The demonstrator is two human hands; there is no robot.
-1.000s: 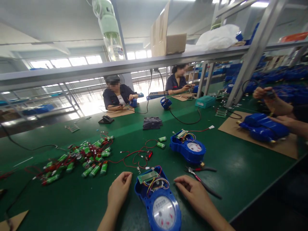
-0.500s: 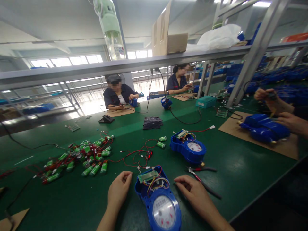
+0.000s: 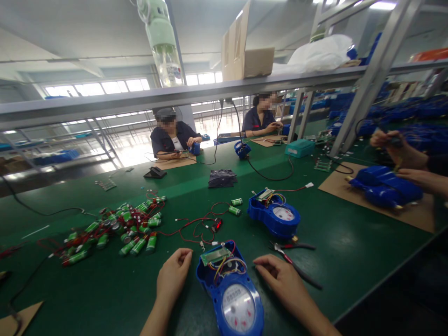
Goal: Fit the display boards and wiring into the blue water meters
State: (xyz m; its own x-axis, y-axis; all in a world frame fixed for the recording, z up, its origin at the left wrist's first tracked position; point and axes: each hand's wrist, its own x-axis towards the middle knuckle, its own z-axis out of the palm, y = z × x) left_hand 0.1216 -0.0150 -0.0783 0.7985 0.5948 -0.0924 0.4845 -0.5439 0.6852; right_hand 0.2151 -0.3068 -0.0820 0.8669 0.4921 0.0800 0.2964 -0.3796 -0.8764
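A blue water meter [image 3: 238, 305] lies directly in front of me, its upper housing uncovered to show a green circuit board [image 3: 215, 255] and coloured wires. Left of the meter rests my left hand [image 3: 175, 270], fingers loosely bent and nothing in them. My right hand [image 3: 276, 273] lies on the other side, likewise relaxed and empty, a small gap between thumb and fingers. Neither hand touches the meter. Beyond my right hand are red-and-black cutting pliers [image 3: 289, 256]. A small device with a lit red display [image 3: 217, 225] sits on wires behind the meter.
Green batteries with red leads [image 3: 129, 226] are heaped at left. A second open meter [image 3: 275, 214] stands behind the pliers. At right, a co-worker's hands [image 3: 409, 149] work by a blue meter [image 3: 385, 186] on cardboard. Two people sit across the green bench, below a metal shelf [image 3: 196, 93].
My hands and the meter in front of me stay still. At right, the co-worker's nearer hand has shifted slightly left.
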